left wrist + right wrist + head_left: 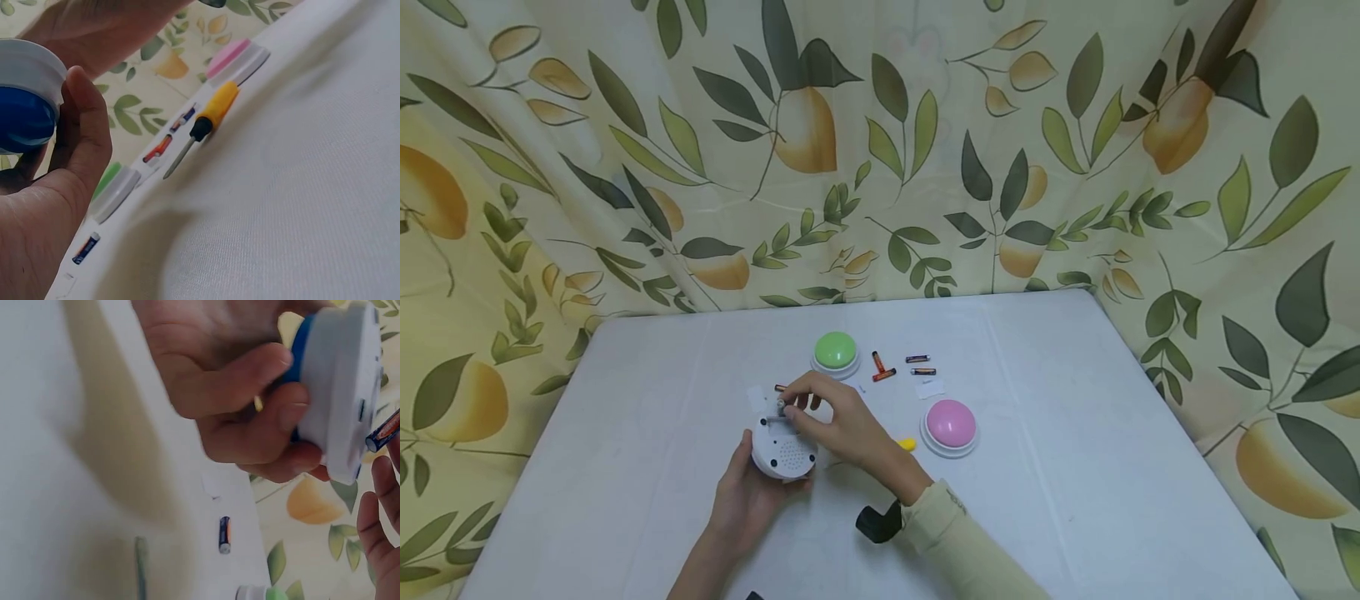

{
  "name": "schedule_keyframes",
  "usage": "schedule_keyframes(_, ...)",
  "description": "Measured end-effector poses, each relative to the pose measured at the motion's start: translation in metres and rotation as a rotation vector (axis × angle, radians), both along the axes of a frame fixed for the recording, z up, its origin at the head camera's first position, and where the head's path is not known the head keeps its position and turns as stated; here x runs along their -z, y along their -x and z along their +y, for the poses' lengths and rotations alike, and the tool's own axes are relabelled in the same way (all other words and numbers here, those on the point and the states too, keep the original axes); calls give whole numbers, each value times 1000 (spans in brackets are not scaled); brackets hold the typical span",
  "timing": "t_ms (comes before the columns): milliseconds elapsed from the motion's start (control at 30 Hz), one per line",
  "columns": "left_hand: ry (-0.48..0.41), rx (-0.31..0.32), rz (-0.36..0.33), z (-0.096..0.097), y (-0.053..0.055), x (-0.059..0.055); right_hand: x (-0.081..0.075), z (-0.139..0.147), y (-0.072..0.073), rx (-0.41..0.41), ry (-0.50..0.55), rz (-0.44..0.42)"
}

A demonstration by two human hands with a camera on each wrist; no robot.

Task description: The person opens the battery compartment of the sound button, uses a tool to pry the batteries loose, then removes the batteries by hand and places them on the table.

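A white round push-button device (792, 460) with a blue dome (25, 122) is held above the table, underside up and dome downward. My left hand (748, 498) grips it around its side. Speaker holes, dark feet and a slot show on the upturned base. Over the slot, my right hand (844, 427) pinches a small dark blue and orange battery (384, 432) between thumb and fingers. In the right wrist view the battery's end is right at the base. The inside of the slot is mostly hidden by the right fingers.
Behind the hands stands a green button (835, 350), and to the right a pink button (951, 423). Several loose batteries (923, 372) lie between and near them. A yellow-handled screwdriver (215, 105) lies under the right forearm. A small white piece (929, 388) is near the batteries.
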State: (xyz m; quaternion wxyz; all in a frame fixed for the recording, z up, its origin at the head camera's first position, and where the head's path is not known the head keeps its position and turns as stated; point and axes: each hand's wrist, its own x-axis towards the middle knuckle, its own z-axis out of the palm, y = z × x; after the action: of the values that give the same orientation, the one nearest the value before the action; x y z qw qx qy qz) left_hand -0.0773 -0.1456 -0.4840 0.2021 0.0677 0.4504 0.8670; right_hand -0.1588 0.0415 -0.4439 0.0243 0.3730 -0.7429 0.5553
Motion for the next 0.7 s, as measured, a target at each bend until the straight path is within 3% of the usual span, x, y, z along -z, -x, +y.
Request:
schedule_keyframes(333, -50, -18, -25, -5, -2, 2, -8, -19, 23, 29, -56, -79)
schedule_keyframes(700, -72, -54, -34, -9, -4, 9, -15, -48, 58, 100, -291, 55)
